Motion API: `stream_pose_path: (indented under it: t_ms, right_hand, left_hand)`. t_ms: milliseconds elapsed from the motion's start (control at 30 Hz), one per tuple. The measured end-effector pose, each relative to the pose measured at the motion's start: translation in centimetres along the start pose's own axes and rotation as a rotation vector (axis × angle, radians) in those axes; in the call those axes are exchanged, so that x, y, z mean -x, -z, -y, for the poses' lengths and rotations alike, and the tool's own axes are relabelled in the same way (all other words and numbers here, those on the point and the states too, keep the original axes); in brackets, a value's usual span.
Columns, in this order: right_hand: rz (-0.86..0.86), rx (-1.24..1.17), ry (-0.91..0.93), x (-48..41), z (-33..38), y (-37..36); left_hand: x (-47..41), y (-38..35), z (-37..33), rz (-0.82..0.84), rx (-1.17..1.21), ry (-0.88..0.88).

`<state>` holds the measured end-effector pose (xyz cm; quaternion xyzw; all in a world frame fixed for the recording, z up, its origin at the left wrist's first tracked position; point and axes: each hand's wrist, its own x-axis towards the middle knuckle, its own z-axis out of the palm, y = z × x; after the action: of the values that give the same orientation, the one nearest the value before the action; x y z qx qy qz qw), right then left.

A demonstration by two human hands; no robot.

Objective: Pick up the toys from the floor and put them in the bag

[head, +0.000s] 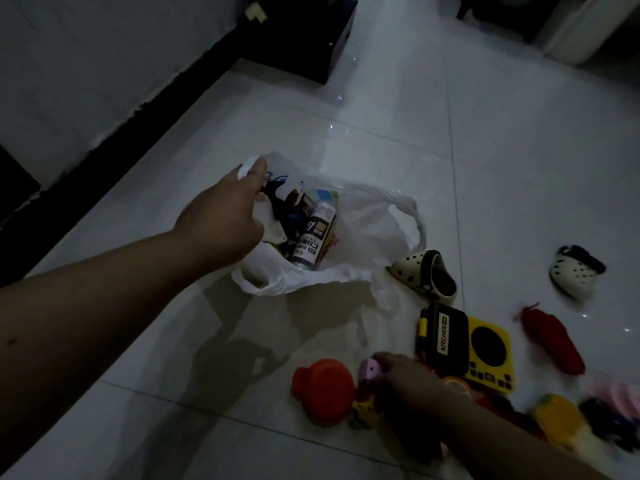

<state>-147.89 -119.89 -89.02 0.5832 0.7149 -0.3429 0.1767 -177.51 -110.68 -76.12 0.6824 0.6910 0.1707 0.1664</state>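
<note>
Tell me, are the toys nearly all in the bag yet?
Not yet. The white bag already holds a few things, including a spray can. The left hand holds one bag handle up, and the right hand is grabbing a small pink toy. Still on the floor: the red toy, the yellow kitchen stove, a red plush and more.

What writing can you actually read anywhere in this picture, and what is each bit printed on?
"KITCHEN": white capitals running up the black part of the yellow toy stove.
Spray can inside the plastic bag: a label with large characters and small print, too blurred to read.
Blue print on the bag near the left hand: partly hidden and creased, unreadable.
Nothing else readable; the shoes and the other toys carry no visible text.
</note>
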Motion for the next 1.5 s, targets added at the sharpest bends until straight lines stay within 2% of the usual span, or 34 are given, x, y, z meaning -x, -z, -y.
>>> stream_pose_path:
  t_ms: [67, 200, 267, 300, 367, 400, 467, 567, 667, 733, 800, 900, 967, 1000, 1033, 1100, 1167, 1200, 1333, 1433, 1500]
  right_hand:
    - [-0.014, -0.119, -0.031, 0.3, 0.1, 0.3]
    - [-0.197, -0.045, 0.074, 2.2, 0.6, 1.1]
    - [-0.319, -0.231, 0.110, 2.8, 2.5, 2.1]
    - [-0.440, -0.288, 0.149, 2.9, 3.9, 3.4]
    - [-0.553, -0.613, 0.214, 2.6, 7.0, 6.4]
    - [-0.526, -0.791, 0.218, 2.2, 8.6, 8.1]
    - [-0.389, -1.035, 0.116, 0.5, 11.3, 11.4]
    - [-0.225, -1.102, -0.065, -2.1, 14.3, 14.7]
    - [-0.138, -1.034, -0.132, -3.8, 16.3, 16.7]
    - [-0.129, -0.981, -0.097, -4.4, 16.7, 17.3]
    - [-0.238, -0.869, 0.001, -4.8, 16.4, 17.3]
    - [-0.503, -0.675, 0.083, -3.9, 14.3, 15.4]
    - [-0.635, -0.450, 0.156, -2.2, 11.9, 12.6]
    - [-0.634, -0.295, 0.206, -1.4, 10.5, 10.7]
    - [-0.571, -0.147, 0.252, -0.6, 9.1, 8.8]
    - [-0.285, 0.082, 0.282, 0.3, 6.4, 5.3]
    - [-0.013, 0.205, 0.231, 0.1, 3.9, 2.0]
    - [0.051, 0.236, 0.200, -0.3, 3.0, 0.5]
    - [-0.025, 0.275, 0.065, -1.2, 1.1, -3.1]
    - [-0.039, 0.289, 0.050, -1.4, 1.5, -3.3]
    - [-0.017, 0.212, 0.033, -1.5, 1.8, -3.2]
  left_hand:
    - [0.0, 0.0, 0.0, -0.006, -0.003, 0.005]
    - [-0.1, -0.2, 0.1, 0.000, -0.009, 0.019]
    - [-0.1, -0.4, 0.2, 0.016, -0.005, 0.029]
    - [-0.2, -0.3, 0.2, 0.020, -0.004, 0.036]
    - [-0.2, -0.3, 0.3, 0.030, 0.004, 0.042]
    - [-0.2, -0.2, 0.2, 0.037, 0.011, 0.041]
    - [-0.3, -0.1, 0.1, 0.051, 0.005, 0.041]
    - [-0.2, 0.1, 0.1, 0.046, -0.020, 0.032]
    - [-0.2, 0.3, -0.1, 0.034, -0.024, 0.003]
    - [-0.3, 0.4, -0.2, 0.039, -0.011, -0.010]
    - [-0.4, 0.5, -0.2, 0.054, 0.003, -0.016]
    - [-0.4, 0.2, -0.3, 0.077, 0.004, -0.021]
    - [-0.3, 0.0, -0.4, 0.060, -0.006, -0.022]
    - [-0.3, 0.0, -0.5, 0.048, -0.012, -0.028]
    - [-0.2, -0.2, -0.6, 0.042, -0.018, -0.036]
    - [-0.1, -0.3, -0.7, 0.036, -0.024, -0.046]
    - [-0.2, -0.5, -0.7, 0.044, -0.027, -0.047]
    - [-0.3, -0.5, -0.6, 0.053, -0.026, -0.042]
    - [-0.3, -0.6, -0.3, 0.061, -0.023, -0.020]
    - [0.1, -0.5, -0.5, 0.051, -0.026, -0.027]
    - [0.3, -0.4, -0.6, 0.049, -0.036, -0.023]
